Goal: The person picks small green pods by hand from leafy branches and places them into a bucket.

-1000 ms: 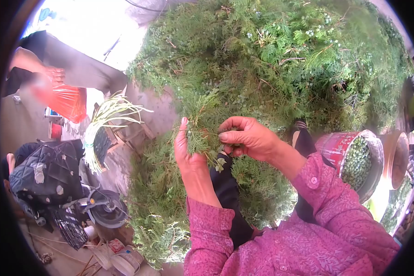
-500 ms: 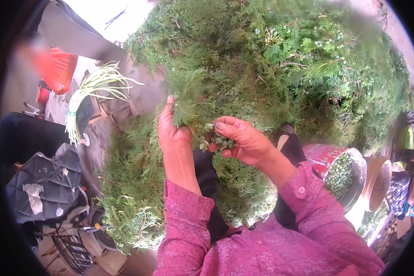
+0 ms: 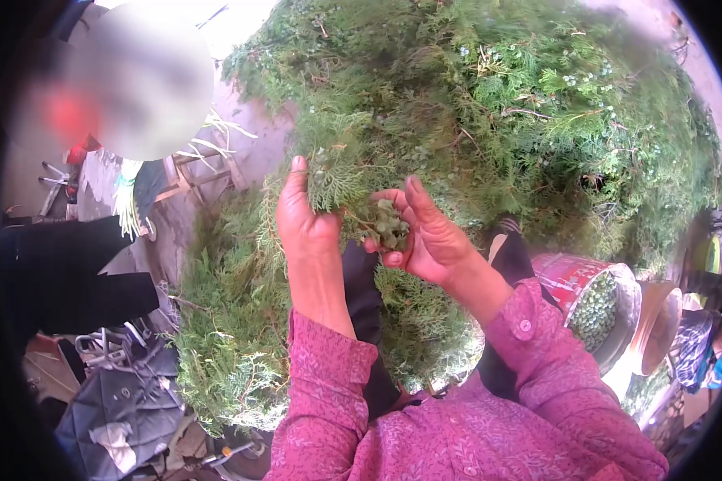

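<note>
My left hand (image 3: 309, 216) is closed around a leafy arborvitae sprig (image 3: 335, 183), thumb pointing up along it. Facing it, my right hand (image 3: 431, 236) has its thumb raised and its fingers curled around a cluster of small green seed cones (image 3: 391, 226). The cones lie at the fingertips, close to the lower end of the sprig, where thin stems run between the two. Around and below both hands spreads a large heap of cut green branches (image 3: 425, 104).
A red-and-white bucket (image 3: 557, 276) holds many green cones (image 3: 595, 313) at the right, beside a brown container (image 3: 656, 321). On the left is a person in dark trousers (image 3: 72, 276), partly blurred, near a wooden stool (image 3: 204, 164) and a dark quilted cover (image 3: 128, 413).
My right thumb has lifted off the cones and the hand has opened somewhat. My left hand stays nearly in place with the sprig. The person at left has shifted, covering more of the pale stalks.
</note>
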Demonstrator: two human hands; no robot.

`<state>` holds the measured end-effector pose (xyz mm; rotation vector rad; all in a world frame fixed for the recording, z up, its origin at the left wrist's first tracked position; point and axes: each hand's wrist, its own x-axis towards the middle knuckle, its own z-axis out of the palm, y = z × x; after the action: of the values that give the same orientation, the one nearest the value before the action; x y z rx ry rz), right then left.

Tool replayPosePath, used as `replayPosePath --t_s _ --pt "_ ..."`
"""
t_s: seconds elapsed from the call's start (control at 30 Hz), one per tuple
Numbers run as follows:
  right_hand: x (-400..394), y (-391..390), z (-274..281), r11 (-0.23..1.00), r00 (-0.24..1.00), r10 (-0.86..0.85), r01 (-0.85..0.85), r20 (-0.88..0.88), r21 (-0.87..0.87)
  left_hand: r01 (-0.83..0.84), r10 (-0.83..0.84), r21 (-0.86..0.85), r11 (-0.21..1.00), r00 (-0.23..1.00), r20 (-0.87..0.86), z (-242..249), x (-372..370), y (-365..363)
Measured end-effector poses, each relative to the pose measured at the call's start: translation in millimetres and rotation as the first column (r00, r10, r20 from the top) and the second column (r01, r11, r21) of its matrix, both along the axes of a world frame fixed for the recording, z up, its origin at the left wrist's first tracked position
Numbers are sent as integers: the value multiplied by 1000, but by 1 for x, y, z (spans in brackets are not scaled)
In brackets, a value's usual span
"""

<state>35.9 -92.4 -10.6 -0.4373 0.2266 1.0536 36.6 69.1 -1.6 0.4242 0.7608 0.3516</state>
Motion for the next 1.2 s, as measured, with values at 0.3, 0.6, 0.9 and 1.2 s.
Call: replayPosePath --t_s 0.3,0.6,0.9,1.2 --pt "-4 7 8 991 1000 22 -22 -3 -131 -13 48 304 953 993 -108 4 0 -13" --pt "-12 2 2 994 979 27 -47 -201 -96 -88 83 232 969 996 32 7 0 -28" --pt "-32 -25 -6 979 996 -93 93 7 -184 -97 78 208 973 992 102 8 -38 -35" --pt "-135 -78 96 959 915 -112 202 387 -199 190 -61 351 917 936 -347 71 -141 -58"
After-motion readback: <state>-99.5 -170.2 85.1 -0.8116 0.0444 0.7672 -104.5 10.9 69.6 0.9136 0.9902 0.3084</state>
